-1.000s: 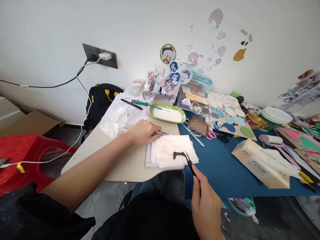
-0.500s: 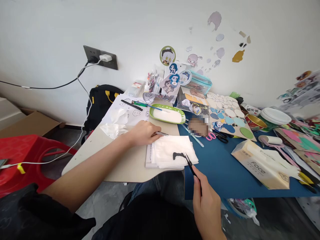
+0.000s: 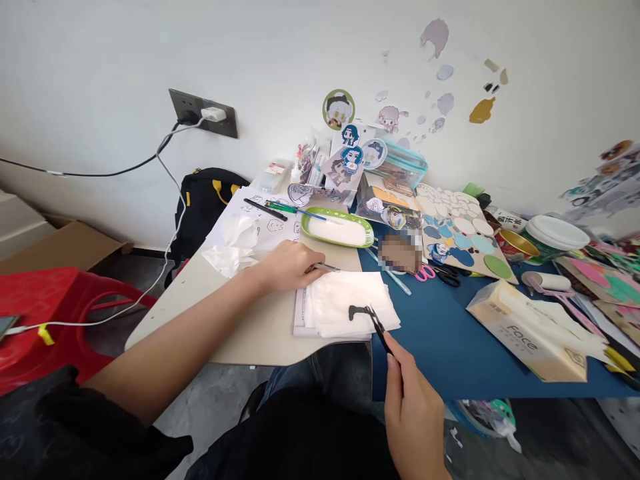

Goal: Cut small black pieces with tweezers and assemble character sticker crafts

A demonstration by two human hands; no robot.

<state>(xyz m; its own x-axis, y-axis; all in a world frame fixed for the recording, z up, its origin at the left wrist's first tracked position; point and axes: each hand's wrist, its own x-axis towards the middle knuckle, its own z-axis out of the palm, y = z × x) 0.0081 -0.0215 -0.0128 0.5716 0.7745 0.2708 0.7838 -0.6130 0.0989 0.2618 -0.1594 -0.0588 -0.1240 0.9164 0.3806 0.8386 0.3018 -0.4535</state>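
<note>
My right hand (image 3: pixel 415 403) is closed around black tweezers (image 3: pixel 379 328), their tips at the right end of a small curved black piece (image 3: pixel 357 312). This piece lies on a stack of white tissues (image 3: pixel 345 290); whether the tips pinch it I cannot tell. At the stack's upper left edge, my left hand (image 3: pixel 293 265) grips a thin grey metal tool (image 3: pixel 326 267) that points right; its exact kind is unclear. Behind it stands a green-rimmed dish (image 3: pixel 365 232) of white stuff, with a thin blue brush (image 3: pixel 313 215) resting across its rim.
A tissue pack (image 3: pixel 525 333) lies on the blue mat (image 3: pixel 435 360) at right. Black scissors (image 3: pixel 447 275) and a sheet of cut-out shapes (image 3: pixel 475 233) are further back. Crumpled tissue (image 3: pixel 227 260) sits left of the dish. A pink-handled roller (image 3: pixel 550 281) is at far right.
The view has shifted slightly. The tweezers' tips have come a little left, onto the right end of the black piece. My left hand stays in place.
</note>
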